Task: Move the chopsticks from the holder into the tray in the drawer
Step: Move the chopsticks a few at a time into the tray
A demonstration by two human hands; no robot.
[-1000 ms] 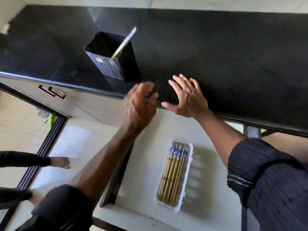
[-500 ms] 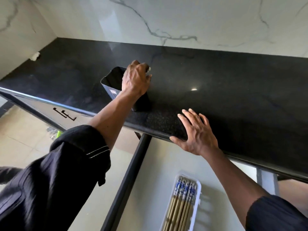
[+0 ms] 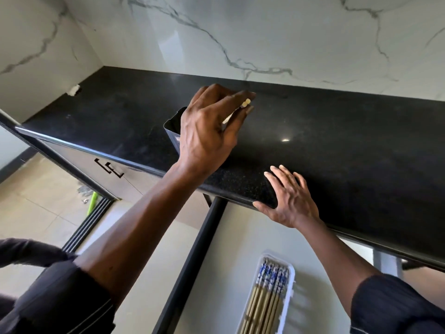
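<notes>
A dark square holder (image 3: 173, 131) stands on the black counter (image 3: 337, 145), mostly hidden behind my left hand (image 3: 209, 131). That hand is closed around the pale chopsticks (image 3: 246, 103), whose tips poke out between the fingers above the holder. My right hand (image 3: 289, 198) lies flat with fingers spread on the counter's front edge. Below it, in the open drawer (image 3: 216, 273), a white tray (image 3: 290, 292) holds several chopsticks (image 3: 267, 295) with blue-patterned tops.
A white marble wall rises behind the counter. The drawer's dark side rail (image 3: 192, 261) runs diagonally beside my left forearm. Cabinet fronts with black handles (image 3: 109, 168) sit at the left, above a tiled floor with a green object (image 3: 92, 201).
My left hand went from the counter edge to the holder, closed on the chopsticks and has lifted them a little. The view tilted up; the right hand stayed on the edge.
</notes>
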